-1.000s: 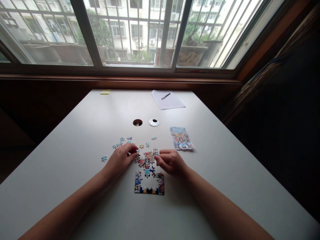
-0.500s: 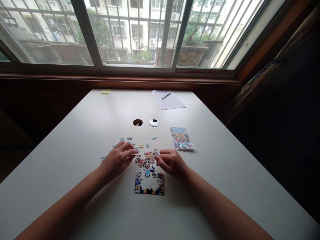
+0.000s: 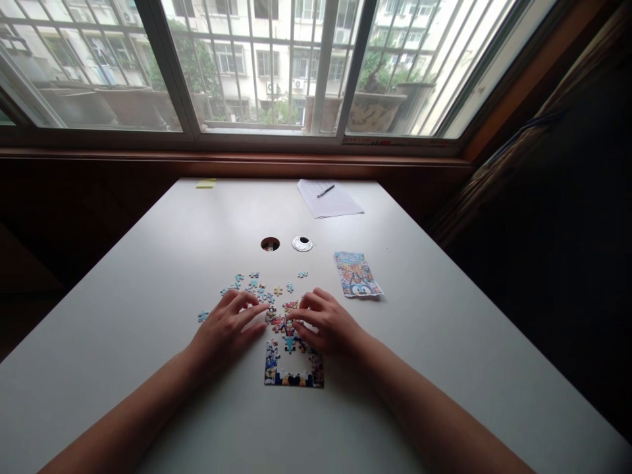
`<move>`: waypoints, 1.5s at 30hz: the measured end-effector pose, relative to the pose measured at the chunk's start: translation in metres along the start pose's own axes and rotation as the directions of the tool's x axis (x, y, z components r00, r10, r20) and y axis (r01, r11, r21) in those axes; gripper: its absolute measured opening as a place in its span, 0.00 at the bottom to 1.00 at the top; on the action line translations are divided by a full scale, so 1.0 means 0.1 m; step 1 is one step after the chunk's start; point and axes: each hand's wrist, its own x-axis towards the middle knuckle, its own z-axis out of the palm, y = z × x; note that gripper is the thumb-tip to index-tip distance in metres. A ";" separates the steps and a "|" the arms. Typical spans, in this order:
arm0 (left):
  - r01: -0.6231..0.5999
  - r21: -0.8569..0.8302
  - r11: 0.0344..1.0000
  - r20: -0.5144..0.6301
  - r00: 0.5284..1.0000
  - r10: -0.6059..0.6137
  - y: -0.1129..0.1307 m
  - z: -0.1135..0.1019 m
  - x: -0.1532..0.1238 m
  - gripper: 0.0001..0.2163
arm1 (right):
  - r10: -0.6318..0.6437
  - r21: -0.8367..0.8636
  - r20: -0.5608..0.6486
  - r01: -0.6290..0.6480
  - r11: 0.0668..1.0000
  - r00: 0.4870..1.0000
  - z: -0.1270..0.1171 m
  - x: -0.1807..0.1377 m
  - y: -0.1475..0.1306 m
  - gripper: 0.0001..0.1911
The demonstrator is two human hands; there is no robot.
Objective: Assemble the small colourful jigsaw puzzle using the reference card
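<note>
A small, partly built jigsaw puzzle (image 3: 294,368) lies on the white table (image 3: 148,263) in front of me, with a gap in its middle. My left hand (image 3: 227,326) rests flat beside its upper left, fingers spread toward the joined pieces. My right hand (image 3: 328,322) lies over the puzzle's upper right, fingers stretched left onto the coloured pieces (image 3: 282,320). Several loose pieces (image 3: 251,284) lie scattered just beyond my left hand. Neither hand visibly grips a piece.
A printed picture card (image 3: 356,274) lies right of the puzzle. Farther back are a round cable hole (image 3: 270,244), its white cap (image 3: 302,243), a sheet of paper with a pen (image 3: 328,197) and a yellow sticky pad (image 3: 206,184). A barred window spans the far wall.
My right hand has opened and reached left over the puzzle's top pieces. My left hand's fingers have spread and drawn slightly back. The view tilted a little.
</note>
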 end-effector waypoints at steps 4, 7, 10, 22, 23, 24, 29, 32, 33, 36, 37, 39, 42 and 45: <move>-0.005 0.002 1.000 -0.008 1.000 0.005 0.00 -0.01 -0.01 0.16 | 0.005 -0.040 0.036 -0.004 0.999 0.999 0.01 -0.01 -0.01 0.13; -0.002 0.002 1.000 -0.014 1.000 0.002 -0.02 0.00 -0.01 0.17 | 0.006 -0.074 0.061 -0.001 0.997 0.998 0.01 0.00 -0.03 0.14; 0.008 -0.002 1.000 -0.015 1.000 -0.008 -0.03 0.01 -0.02 0.17 | 0.030 -0.110 0.092 -0.020 0.994 0.995 0.00 0.01 -0.06 0.15; -0.012 -0.011 1.000 0.013 1.000 0.012 -0.01 -0.01 0.00 0.14 | 0.097 -0.195 0.154 -0.066 0.979 0.983 0.00 0.04 -0.12 0.18; -0.014 -0.014 1.000 0.013 1.000 0.014 -0.01 -0.01 0.00 0.13 | 0.095 -0.195 0.155 -0.064 0.979 0.983 0.01 0.04 -0.12 0.18; -0.014 -0.016 1.000 0.014 1.000 0.015 -0.01 -0.01 0.00 0.13 | 0.094 -0.195 0.157 -0.062 0.979 0.983 0.01 0.04 -0.12 0.18; -0.023 -0.023 0.999 0.008 1.000 0.023 -0.01 0.00 0.00 0.14 | 0.098 -0.207 0.161 -0.063 0.976 0.982 0.02 0.04 -0.13 0.18; -0.036 -0.018 0.999 -0.012 0.999 0.036 -0.02 0.01 0.00 0.15 | 0.102 -0.219 0.172 -0.063 0.974 0.980 0.01 0.05 -0.13 0.18; -0.042 -0.013 0.999 -0.023 0.999 0.042 -0.02 0.02 0.00 0.15 | 0.104 -0.222 0.177 -0.063 0.973 0.979 0.01 0.05 -0.13 0.18; -0.064 -0.007 0.998 -0.046 0.997 0.063 -0.03 0.03 -0.01 0.16 | 0.116 -0.231 0.191 -0.070 0.970 0.975 0.01 0.05 -0.13 0.19; -0.071 -0.007 0.997 -0.054 0.996 0.070 -0.03 0.03 -0.01 0.16 | 0.118 -0.235 0.193 -0.072 0.969 0.974 0.01 0.05 -0.13 0.19; -0.089 -0.006 0.996 -0.065 0.994 0.088 -0.03 0.03 -0.01 0.15 | 0.123 -0.241 0.189 -0.076 0.967 0.974 0.02 0.05 -0.13 0.20; -0.116 -0.005 0.993 -0.072 0.991 0.115 -0.03 0.01 -0.02 0.14 | 0.129 -0.241 0.181 -0.083 0.967 0.975 0.03 0.06 -0.13 0.20; -0.129 -0.018 0.992 -0.069 0.989 0.127 -0.02 -0.01 -0.03 0.13 | 0.115 -0.226 0.176 -0.074 0.971 0.978 0.04 0.07 -0.13 0.20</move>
